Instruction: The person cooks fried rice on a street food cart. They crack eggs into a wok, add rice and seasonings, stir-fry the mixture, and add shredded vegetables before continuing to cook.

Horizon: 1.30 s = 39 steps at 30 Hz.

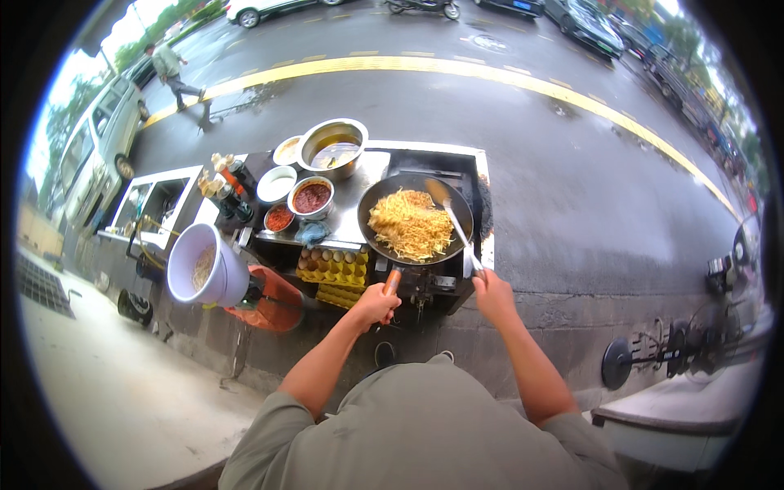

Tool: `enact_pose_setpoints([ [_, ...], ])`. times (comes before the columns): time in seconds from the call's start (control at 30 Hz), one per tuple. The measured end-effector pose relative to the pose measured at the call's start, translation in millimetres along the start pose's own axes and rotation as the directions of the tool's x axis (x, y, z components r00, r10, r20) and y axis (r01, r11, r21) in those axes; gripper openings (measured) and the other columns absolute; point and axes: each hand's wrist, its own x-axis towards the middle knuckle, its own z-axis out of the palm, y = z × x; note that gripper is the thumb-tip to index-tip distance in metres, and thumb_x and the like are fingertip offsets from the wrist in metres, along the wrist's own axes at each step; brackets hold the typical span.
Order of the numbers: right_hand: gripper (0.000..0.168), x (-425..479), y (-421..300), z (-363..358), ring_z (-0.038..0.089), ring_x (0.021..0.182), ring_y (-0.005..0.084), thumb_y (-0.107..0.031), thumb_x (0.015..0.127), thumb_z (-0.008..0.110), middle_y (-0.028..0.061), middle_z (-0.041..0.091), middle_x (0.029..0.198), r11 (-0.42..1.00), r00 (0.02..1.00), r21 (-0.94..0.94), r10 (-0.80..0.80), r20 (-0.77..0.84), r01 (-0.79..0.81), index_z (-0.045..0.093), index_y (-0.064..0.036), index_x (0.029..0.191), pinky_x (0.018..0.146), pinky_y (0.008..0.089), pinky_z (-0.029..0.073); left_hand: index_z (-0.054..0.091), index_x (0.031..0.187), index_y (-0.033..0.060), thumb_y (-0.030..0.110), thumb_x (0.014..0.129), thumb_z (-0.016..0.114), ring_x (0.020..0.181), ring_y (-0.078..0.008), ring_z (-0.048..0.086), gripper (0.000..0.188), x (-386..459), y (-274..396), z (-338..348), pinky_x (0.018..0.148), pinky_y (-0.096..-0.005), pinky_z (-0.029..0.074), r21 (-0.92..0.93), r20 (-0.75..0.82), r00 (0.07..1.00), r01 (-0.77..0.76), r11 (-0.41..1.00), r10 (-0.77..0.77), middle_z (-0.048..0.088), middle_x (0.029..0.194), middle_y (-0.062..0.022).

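My left hand (375, 304) grips the wooden handle of a dark wok (375, 240) on the stove at the cart's right end. In the wok lies a heap of yellow fried noodles or shreds (411, 225). My right hand (495, 296) is closed around the handle of a metal spatula (458, 226), whose blade rests at the wok's upper right side. Left of the wok, on the steel top, stand a large steel pot of oily liquid (334, 149), a bowl of dark red sauce (312, 197), a bowl of red chili (278, 217) and a white bowl (276, 184).
Yellow egg trays (334, 269) sit under the steel top. Bottles (228, 191) stand at the cart's left, with a blue cloth (312, 233) near the bowls. A white bucket (205, 263) is left of me, by a red container (275, 300). A person (171, 73) walks on the road.
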Motion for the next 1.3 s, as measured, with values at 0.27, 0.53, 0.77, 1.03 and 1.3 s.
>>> enact_pose_setpoints([
  [0.27, 0.03, 18, -50, -3, 0.039, 0.047, 0.0043, -0.03, 0.108, 0.054, 0.0003, 0.053, 0.072, 0.13, 0.567, 0.553, 0.258, 0.782, -0.823, 0.058, -0.001, 0.112, 0.039, 0.0214, 0.027, 0.047, 0.108, 0.0062, 0.011, 0.088, 0.063, 0.049, -0.016, 0.053, 0.026, 8, -54, 22, 0.042, -0.033, 0.044, 0.099, -0.168, 0.985, -0.026, 0.995, 0.042, 0.053, 0.07, -0.0057],
  [0.53, 0.029, 12, -46, -27, 0.054, 0.056, 0.0139, -0.03, 0.101, 0.063, 0.0045, 0.06, 0.07, 0.822, 0.838, 0.348, 0.256, 0.481, -0.451, 0.067, -0.002, 0.109, 0.051, 0.0329, 0.043, 0.051, 0.101, 0.009, 0.011, 0.09, 0.067, 0.049, -0.0118, 0.051, 0.019, 16, -44, 7, 0.042, -0.0307, 0.041, -0.147, -0.046, 0.998, 0.037, 0.989, -0.044, 0.052, 0.066, -0.001],
  [0.77, 0.029, 7, -71, -83, 0.066, 0.078, 0.0434, -0.025, 0.095, 0.068, 0.0225, 0.068, 0.083, 0.996, 0.995, 0.091, -0.013, 0.1, 0.004, 0.065, -0.001, 0.111, 0.069, 0.0468, 0.05, 0.051, 0.088, 0.007, 0.006, 0.085, 0.068, 0.043, -0.0145, 0.052, 0.017, -39, -21, -1, 0.039, -0.0314, 0.04, -0.054, 0.028, 0.999, 0.022, 0.998, -0.021, 0.052, 0.057, -0.0033],
  [1.03, 0.028, 14, -62, -92, 0.067, 0.087, 0.0452, -0.021, 0.095, 0.067, 0.0239, 0.069, 0.092, 0.994, 0.994, 0.007, -0.105, -0.019, 0.105, 0.064, -0.002, 0.115, 0.074, 0.0492, 0.052, 0.052, 0.099, 0.0084, 0.009, 0.089, 0.066, 0.042, -0.0108, 0.048, 0.017, 27, -5, -2, 0.039, -0.0279, 0.037, -0.136, 0.034, 0.995, -0.091, 0.987, 0.096, 0.052, 0.064, -0.0008],
  [1.3, 0.037, 36, -40, -37, 0.067, 0.091, 0.0468, -0.023, 0.095, 0.066, 0.0246, 0.071, 0.098, 0.999, 1.0, 0.036, -0.021, -0.011, 0.022, 0.063, 0.001, 0.123, 0.08, 0.0508, 0.054, 0.053, 0.108, 0.0067, 0.008, 0.088, 0.071, 0.047, -0.0107, 0.051, 0.027, 37, -43, -7, 0.041, -0.0281, 0.04, -0.038, -0.005, 1.0, -0.023, 0.999, 0.023, 0.053, 0.067, -0.0001],
])
